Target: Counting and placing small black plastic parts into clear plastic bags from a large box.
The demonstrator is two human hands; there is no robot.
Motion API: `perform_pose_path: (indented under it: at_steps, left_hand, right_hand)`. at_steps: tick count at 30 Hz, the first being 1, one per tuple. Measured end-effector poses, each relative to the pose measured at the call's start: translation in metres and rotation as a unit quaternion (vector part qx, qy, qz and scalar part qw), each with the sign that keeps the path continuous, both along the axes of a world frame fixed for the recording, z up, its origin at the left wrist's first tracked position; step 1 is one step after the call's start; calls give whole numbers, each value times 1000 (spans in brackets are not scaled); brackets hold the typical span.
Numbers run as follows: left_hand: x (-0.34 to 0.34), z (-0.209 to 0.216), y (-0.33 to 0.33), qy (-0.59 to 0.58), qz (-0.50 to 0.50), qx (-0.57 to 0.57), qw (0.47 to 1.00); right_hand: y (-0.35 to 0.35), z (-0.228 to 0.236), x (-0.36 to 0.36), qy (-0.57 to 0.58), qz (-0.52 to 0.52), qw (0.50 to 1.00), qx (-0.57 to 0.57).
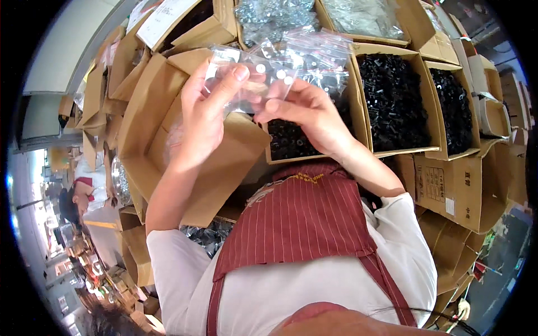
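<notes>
Over the cardboard boxes I hold up a clear plastic bag (245, 105). A few small white round pieces show in or behind its clear film. My left hand (206, 109) pinches the bag's left side, with the thumb on the near face. At its right lower edge, my right hand (308, 109) grips it between thumb and fingers. Just behind my hands lies a pile of clear zip bags (322, 56) with small parts inside. Below the pile, a box of small black parts (288, 141) is partly hidden by my right hand and forearm.
An open cardboard box (147, 112) with raised flaps stands beneath my left forearm. Two boxes to the right hold black plastic parts (392, 101) and more black pieces (451, 112). Further back are boxes of clear bags (358, 19). At the far left, another person (84, 193) is visible.
</notes>
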State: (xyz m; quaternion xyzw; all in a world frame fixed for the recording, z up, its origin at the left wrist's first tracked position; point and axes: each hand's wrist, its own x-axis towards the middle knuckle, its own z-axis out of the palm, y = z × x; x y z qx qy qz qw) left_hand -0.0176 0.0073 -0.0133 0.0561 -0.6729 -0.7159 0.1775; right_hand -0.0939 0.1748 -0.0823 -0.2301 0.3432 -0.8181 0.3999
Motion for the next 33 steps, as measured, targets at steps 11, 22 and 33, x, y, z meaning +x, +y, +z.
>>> perform_pose_path:
  at_steps: [11, 22, 33]
  left_hand:
    - [-2, -37, 3, -28, -80, -337, 938]
    - [6, -53, 11, -40, -122, -357, 925]
    - [5, -42, 16, -69, -115, -182, 974]
  right_hand:
    - [40, -17, -14, 457, -264, 824, 206]
    - [39, -11, -2, 278, -135, 922, 232]
    - [56, -16, 3, 51, 61, 977, 200]
